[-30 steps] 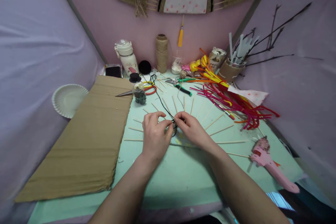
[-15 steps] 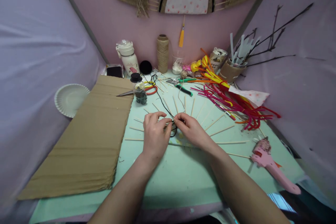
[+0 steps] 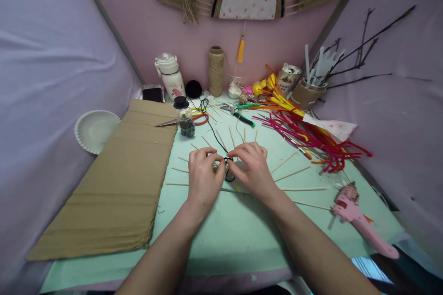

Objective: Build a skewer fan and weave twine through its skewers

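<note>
Thin black cord (image 3: 218, 140) runs from a loose tangle at the back of the table down to my fingers, and a small loop of it hangs below them. My left hand (image 3: 205, 175) pinches the cord between thumb and index finger. Close on its right, my right hand (image 3: 252, 168) also grips the cord with thumb and fingertips. Both hands are above a half-circle piece with pale wooden sticks (image 3: 293, 174) fanning outward from it. My hands hide most of the piece's middle.
Left lies a large cardboard sheet (image 3: 114, 184), with a paper plate (image 3: 97, 131) beyond it. Scissors (image 3: 166, 123), a small jar (image 3: 187, 124) and pruning shears (image 3: 244, 119) lie behind my hands. Right are colourful pipe cleaners (image 3: 332, 147) and a pink glue gun (image 3: 363, 221).
My right hand has turned, its fingers now more spread over the cord. The loop beneath has shifted slightly. My left hand stays nearly in place.
</note>
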